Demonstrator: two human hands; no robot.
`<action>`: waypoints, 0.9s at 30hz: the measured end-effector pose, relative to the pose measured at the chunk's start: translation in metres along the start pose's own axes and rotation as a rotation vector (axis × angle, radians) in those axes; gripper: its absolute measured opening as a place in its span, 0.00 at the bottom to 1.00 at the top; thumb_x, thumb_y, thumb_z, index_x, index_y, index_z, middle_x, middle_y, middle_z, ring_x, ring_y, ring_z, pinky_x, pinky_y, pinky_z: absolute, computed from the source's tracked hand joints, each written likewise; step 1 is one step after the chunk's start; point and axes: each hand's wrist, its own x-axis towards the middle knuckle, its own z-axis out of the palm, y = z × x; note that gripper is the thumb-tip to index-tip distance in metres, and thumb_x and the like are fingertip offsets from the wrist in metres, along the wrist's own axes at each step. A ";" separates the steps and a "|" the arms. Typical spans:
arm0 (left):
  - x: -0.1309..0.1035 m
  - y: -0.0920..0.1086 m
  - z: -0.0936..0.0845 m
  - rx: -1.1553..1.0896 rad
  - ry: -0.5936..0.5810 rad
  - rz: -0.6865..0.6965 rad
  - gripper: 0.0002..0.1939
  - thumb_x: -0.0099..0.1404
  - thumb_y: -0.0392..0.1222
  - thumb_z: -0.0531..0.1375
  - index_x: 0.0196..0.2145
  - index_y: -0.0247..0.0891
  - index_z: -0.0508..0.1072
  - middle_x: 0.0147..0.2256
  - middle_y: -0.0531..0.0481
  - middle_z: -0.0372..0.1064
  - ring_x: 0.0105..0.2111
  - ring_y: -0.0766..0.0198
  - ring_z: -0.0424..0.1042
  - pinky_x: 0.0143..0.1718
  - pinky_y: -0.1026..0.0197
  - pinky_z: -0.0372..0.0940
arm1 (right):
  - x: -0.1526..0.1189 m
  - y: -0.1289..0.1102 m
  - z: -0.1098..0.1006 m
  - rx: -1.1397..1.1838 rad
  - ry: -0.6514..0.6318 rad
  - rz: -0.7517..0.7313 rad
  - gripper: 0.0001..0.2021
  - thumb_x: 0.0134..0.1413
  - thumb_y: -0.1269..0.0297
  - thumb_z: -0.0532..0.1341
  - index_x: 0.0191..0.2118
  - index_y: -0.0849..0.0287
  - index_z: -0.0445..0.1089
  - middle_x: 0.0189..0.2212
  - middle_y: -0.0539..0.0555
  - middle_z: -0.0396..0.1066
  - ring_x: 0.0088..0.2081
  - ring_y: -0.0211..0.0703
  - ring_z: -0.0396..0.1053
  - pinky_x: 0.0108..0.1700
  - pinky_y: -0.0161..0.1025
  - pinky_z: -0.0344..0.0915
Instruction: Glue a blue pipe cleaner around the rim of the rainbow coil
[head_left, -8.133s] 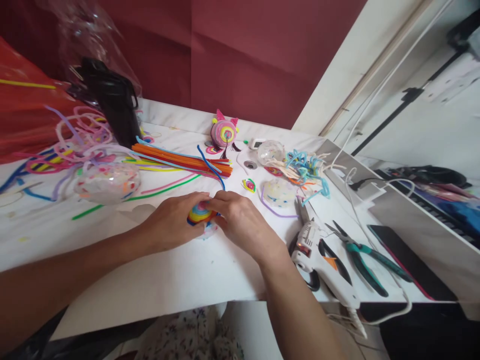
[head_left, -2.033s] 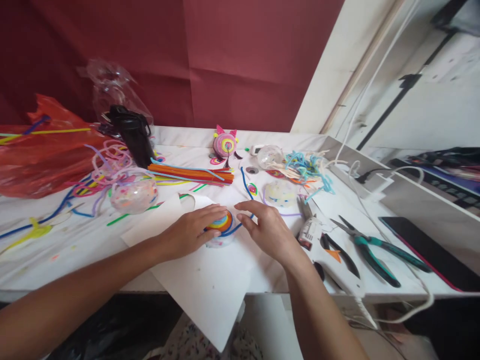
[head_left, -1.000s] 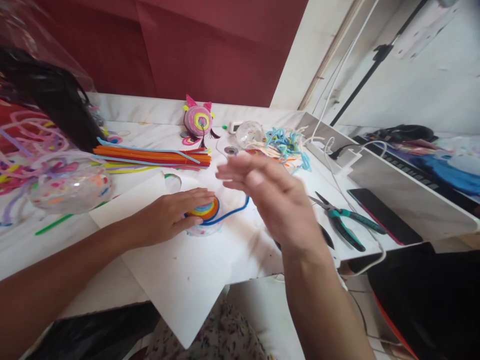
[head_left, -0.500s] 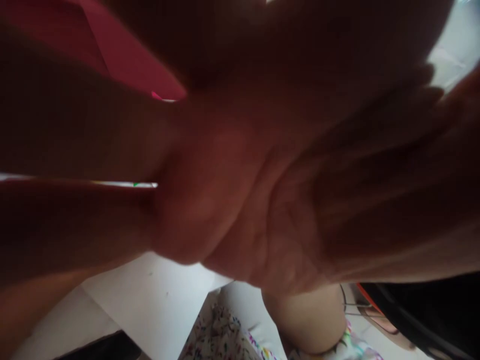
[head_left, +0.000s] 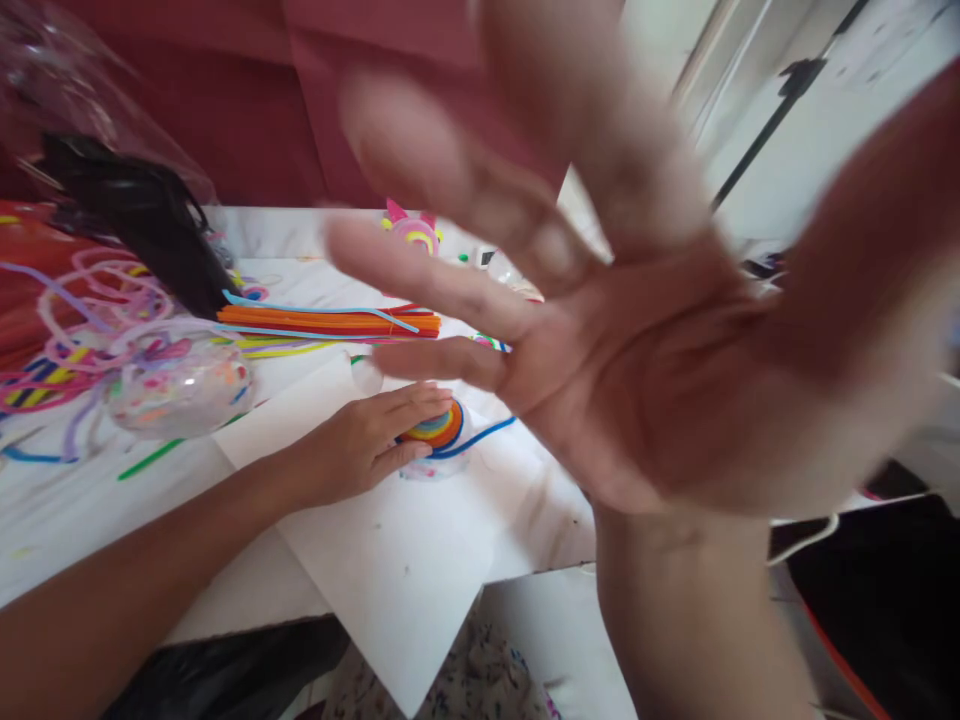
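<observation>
My left hand rests on a round coil of orange, yellow and blue pipe cleaner, fingers over its top and thumb at its near side. The coil sits on a clear, rounded piece above a white paper sheet, and a blue strand sticks out to its right. Close to the camera, large and blurred, my right hand is raised with its palm showing and its fingers spread, holding nothing.
A bundle of orange and red pipe cleaners lies behind my left hand. At the left are a clear container, tangled pink strands and a black bag. A pink figure stands farther back.
The palm that covered nearly the whole view has moved back and right, its fingers now spread. The table, the coil and my left hand on it have come into sight.
</observation>
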 end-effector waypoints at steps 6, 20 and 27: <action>-0.003 -0.009 0.002 -0.064 0.004 0.055 0.24 0.87 0.50 0.52 0.75 0.46 0.67 0.74 0.43 0.70 0.74 0.49 0.70 0.76 0.42 0.68 | -0.043 0.094 -0.009 -0.417 0.085 -0.040 0.08 0.69 0.67 0.67 0.50 0.54 0.82 0.52 0.57 0.87 0.56 0.52 0.84 0.62 0.52 0.79; -0.004 -0.012 0.009 -0.078 0.049 0.090 0.26 0.87 0.47 0.53 0.78 0.51 0.64 0.74 0.47 0.71 0.75 0.50 0.70 0.77 0.44 0.66 | -0.045 0.106 -0.011 -0.997 -0.326 0.213 0.12 0.66 0.84 0.66 0.47 0.60 0.76 0.48 0.63 0.84 0.55 0.59 0.80 0.71 0.67 0.62; -0.006 -0.014 0.009 -0.074 0.062 0.097 0.27 0.87 0.46 0.53 0.78 0.52 0.64 0.74 0.48 0.71 0.74 0.50 0.71 0.76 0.44 0.67 | -0.055 0.117 -0.025 -0.816 -0.292 0.125 0.14 0.66 0.85 0.63 0.47 0.59 0.77 0.44 0.58 0.82 0.44 0.49 0.80 0.52 0.45 0.71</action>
